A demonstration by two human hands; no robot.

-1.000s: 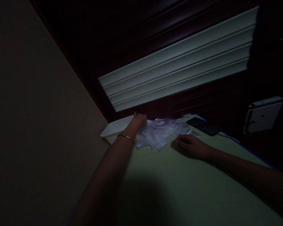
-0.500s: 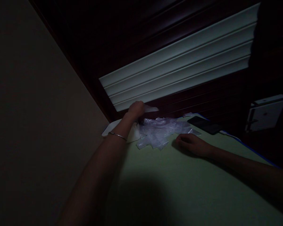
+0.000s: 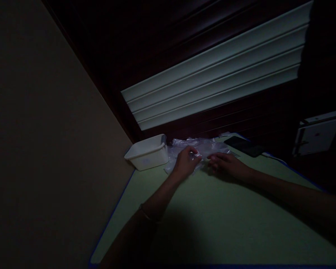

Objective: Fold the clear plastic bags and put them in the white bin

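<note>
My left hand point(image 3: 185, 161) reaches over a pile of clear plastic bags point(image 3: 175, 150), thumb and forefinger closed on a shiny clear plastic bag point(image 3: 198, 154). Facing it a short way to the right, my right hand point(image 3: 225, 163) has its fingers curled in, the tips close to the same bag. Whether those right fingertips grip any plastic is too dim to make out. Left of the pile stands a white plastic bin point(image 3: 151, 158), its inside mostly hidden by its front wall.
A light green tabletop point(image 3: 212, 216) with a blue edge carries everything. A dark phone point(image 3: 243, 145) with a white cable point(image 3: 273, 157) lies at the back right. A wall rises on the left, a dark louvred panel behind. A white box-like object point(image 3: 317, 136) is at far right.
My left hand has come down from above the bin to the right, bringing clear plastic toward my right hand. The bin is now uncovered. My right hand has shifted only slightly.
</note>
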